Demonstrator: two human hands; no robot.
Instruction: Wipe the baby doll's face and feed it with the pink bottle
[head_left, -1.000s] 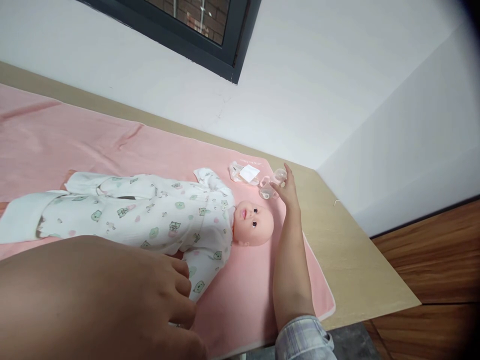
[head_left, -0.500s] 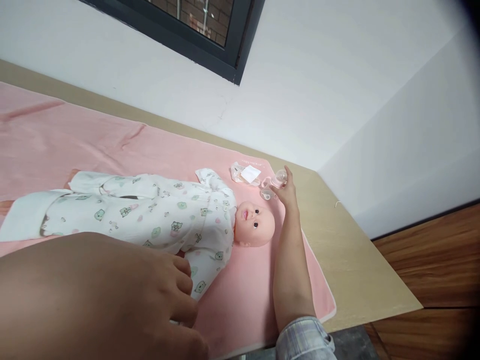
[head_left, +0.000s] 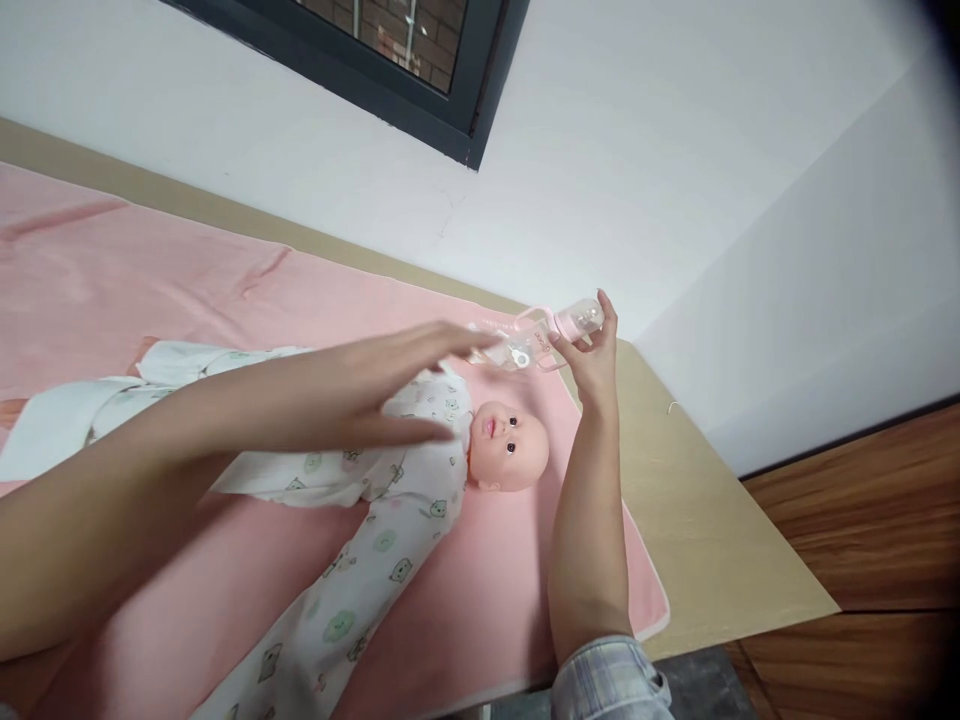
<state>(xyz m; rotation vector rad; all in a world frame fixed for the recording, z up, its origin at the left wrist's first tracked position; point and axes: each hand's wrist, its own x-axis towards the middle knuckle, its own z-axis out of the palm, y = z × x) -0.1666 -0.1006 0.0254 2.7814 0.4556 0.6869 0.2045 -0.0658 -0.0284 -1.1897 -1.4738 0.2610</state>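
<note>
A baby doll (head_left: 510,447) in a white printed sleepsuit lies on its back on a pink blanket (head_left: 112,280). My right hand (head_left: 595,352) is raised beyond the doll's head, fingers closed on a clear pink baby bottle (head_left: 559,330) held off the blanket. My left hand (head_left: 390,385) hovers over the doll's chest with fingers stretched out flat, holding nothing. One sleeve of the sleepsuit (head_left: 352,590) trails toward me.
The blanket covers a light wooden table (head_left: 712,530) set against a white wall. A dark window frame (head_left: 465,110) is above. The table's right end drops to a wooden floor (head_left: 885,560). My checked sleeve cuff (head_left: 607,680) shows at the bottom.
My right hand has lifted the bottle off the blanket and up. My left hand has risen from beside the doll's near sleeve and reached over its chest, fingers extended.
</note>
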